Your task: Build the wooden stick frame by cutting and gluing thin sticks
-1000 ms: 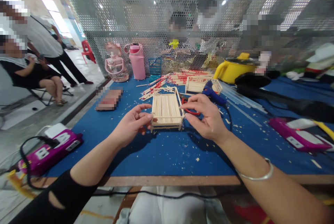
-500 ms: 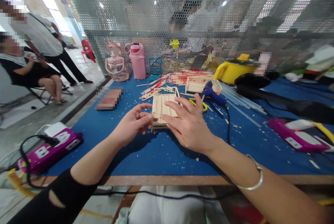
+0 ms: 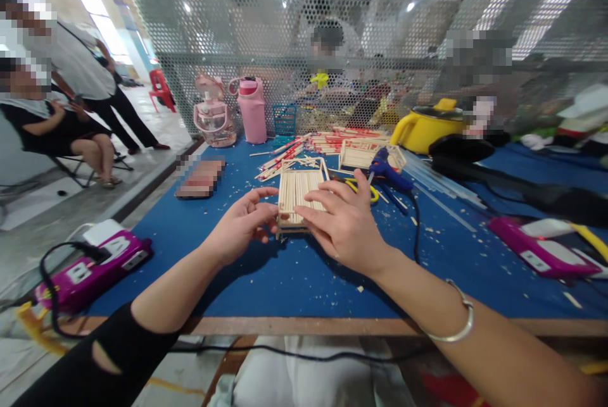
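A small bed-like frame made of thin wooden sticks (image 3: 298,187) stands on the blue tabletop in front of me. Its flat deck is a row of sticks side by side, with a raised end rail at the back. My left hand (image 3: 244,220) curls its thumb and fingers at the near left corner and grips it there. Over the right side lies my right hand (image 3: 344,220), fingers spread, some fingertips resting on the deck and covering its right edge. Past that hand are a blue glue gun (image 3: 389,169) and yellow-handled scissors (image 3: 373,193).
Red-tipped sticks (image 3: 342,140) lie in a pile behind, beside a second stick frame (image 3: 354,155). Further back stand a pink bottle (image 3: 251,109) and a yellow pot (image 3: 427,131). Clear glue sticks (image 3: 441,182) lie right. Purple power strips (image 3: 99,268) flank the table. A person sits at left.
My right fingers have shifted slightly on the deck, drawing a little closer together. My left hand stays at the corner, and the stick frame has hardly moved.
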Available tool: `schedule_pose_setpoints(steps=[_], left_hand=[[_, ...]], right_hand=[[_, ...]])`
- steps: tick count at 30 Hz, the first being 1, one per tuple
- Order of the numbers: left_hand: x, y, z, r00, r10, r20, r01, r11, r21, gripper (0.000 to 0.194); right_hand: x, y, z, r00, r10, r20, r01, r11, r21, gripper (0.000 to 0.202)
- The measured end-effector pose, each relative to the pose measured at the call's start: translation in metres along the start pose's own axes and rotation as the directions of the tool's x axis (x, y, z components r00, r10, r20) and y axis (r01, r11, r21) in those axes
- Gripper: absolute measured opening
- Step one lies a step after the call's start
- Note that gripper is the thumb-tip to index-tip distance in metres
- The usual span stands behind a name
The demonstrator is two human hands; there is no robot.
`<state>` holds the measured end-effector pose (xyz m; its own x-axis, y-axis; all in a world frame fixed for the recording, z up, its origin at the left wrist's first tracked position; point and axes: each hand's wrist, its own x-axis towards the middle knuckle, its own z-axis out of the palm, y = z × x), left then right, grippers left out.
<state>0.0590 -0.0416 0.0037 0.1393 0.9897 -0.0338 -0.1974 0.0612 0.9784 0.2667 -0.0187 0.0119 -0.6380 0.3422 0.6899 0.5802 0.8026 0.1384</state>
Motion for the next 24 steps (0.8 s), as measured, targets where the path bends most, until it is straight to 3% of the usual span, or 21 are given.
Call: schedule_pose_setpoints(steps=[15,18,20,24], left_hand=[[-0.001,0.0,0.0,0.998,-0.034,-0.045,0.031,0.998,-0.056,0.039],[0.001,0.0,-0.002,0.992,0.009,-0.126,-0.01,1.0,-0.015,0.033],[0.004,0.003,-0.006,0.955,0.099,-0.28,-0.088,0.995,0.05,0.027],[0.012,0.023,-0.019,0.845,0.235,-0.48,-0.191,0.972,0.14,0.03]], right_hand=[[0.002,0.001,0.002,0.999,0.031,-0.028,-0.031,0.999,-0.006,0.016],[0.002,0.001,0.002,0.999,0.03,-0.035,-0.03,1.0,-0.004,0.016],[0.002,0.001,0.002,0.999,0.033,-0.028,-0.033,0.999,0.003,0.016],[0.004,-0.001,-0.001,0.999,0.04,0.018,-0.04,0.999,0.017,0.018]])
